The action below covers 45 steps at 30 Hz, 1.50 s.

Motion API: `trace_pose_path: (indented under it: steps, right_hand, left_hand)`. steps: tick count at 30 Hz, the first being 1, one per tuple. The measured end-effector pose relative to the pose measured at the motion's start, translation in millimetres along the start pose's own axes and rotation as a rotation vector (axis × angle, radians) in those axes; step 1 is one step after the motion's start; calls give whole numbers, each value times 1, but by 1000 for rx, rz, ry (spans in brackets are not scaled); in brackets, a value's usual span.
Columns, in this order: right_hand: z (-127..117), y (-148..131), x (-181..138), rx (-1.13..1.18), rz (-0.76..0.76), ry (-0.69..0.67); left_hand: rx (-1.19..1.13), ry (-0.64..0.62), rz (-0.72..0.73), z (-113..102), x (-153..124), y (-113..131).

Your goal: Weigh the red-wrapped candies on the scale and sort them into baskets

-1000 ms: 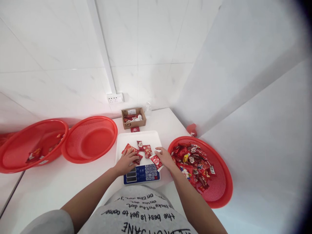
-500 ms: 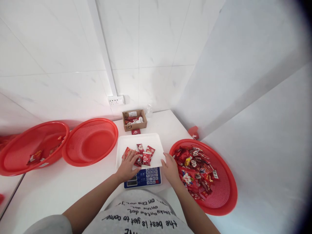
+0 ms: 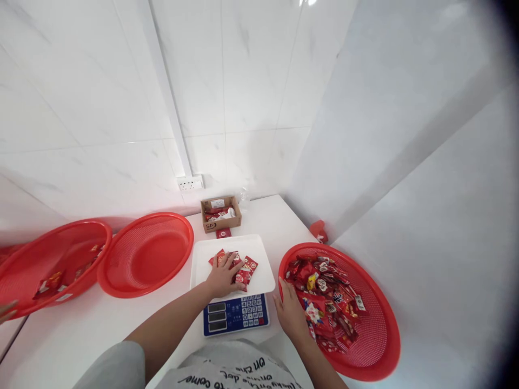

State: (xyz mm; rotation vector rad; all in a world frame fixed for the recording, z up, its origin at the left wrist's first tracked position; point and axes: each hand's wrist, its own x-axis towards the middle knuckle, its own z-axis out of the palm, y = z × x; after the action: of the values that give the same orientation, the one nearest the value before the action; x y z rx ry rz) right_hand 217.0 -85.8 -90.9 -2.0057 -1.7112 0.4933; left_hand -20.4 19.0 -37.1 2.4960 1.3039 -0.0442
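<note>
A small pile of red candy packets (image 3: 247, 269) lies on the white tray (image 3: 203, 265) of a weighing scale with a blue keypad panel (image 3: 235, 314). My left hand (image 3: 222, 278) lies on top of the pile, fingers spread over the packets. My right hand (image 3: 290, 313) rests flat on the table between the scale and the near rim of a red mesh basket (image 3: 389, 346), holding nothing. That basket holds many red wrapped candies (image 3: 328, 302).
An empty red basket (image 3: 146, 254) stands left of the scale, and another red basket (image 3: 52, 259) with a few packets overlaps it farther left. A cardboard box (image 3: 221, 212), a small red packet (image 3: 223, 233) and a wall socket (image 3: 190, 183) are behind. White walls close in behind and on the right.
My right hand left the tray and drew back to the basket rim. My left hand slid right and gathered the scattered packets into one pile. The view tilted upward.
</note>
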Motion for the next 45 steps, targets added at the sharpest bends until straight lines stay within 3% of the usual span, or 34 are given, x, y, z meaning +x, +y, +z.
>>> trace_pose_path:
  steps: [6,11,14,21,24,28,31,36,42,45]
  right_hand:
    - [-1,2,1,35,-6,1]
    - [-4,1,1,40,1,-7]
    - [-7,-2,0,39,9,-16]
    - [-7,-6,-1,28,41,-11]
    - [-6,-3,-3,-25,46,-3]
    - [-8,3,-15,-167,86,-18]
    - [-10,4,-28,-307,200,-47]
    - [-13,1,-40,-384,353,-107]
    - [-12,5,-38,-348,297,-105]
    - [-12,6,-36,-377,318,-138]
  left_hand:
    - [-2,0,51,-8,2,-3]
    - [-26,22,-27,6,6,23]
    - [-13,9,-12,15,7,26]
    - [59,-40,245,2,-3,-9]
    - [57,-27,286,-5,-9,-25]
    - [-8,62,58,-3,-21,-41]
    - [-69,68,-83,2,-28,-52]
    - [-142,99,-170,10,-32,-58]
    - [-140,345,-183,14,-40,-48]
    - [-116,370,-235,11,-43,-43]
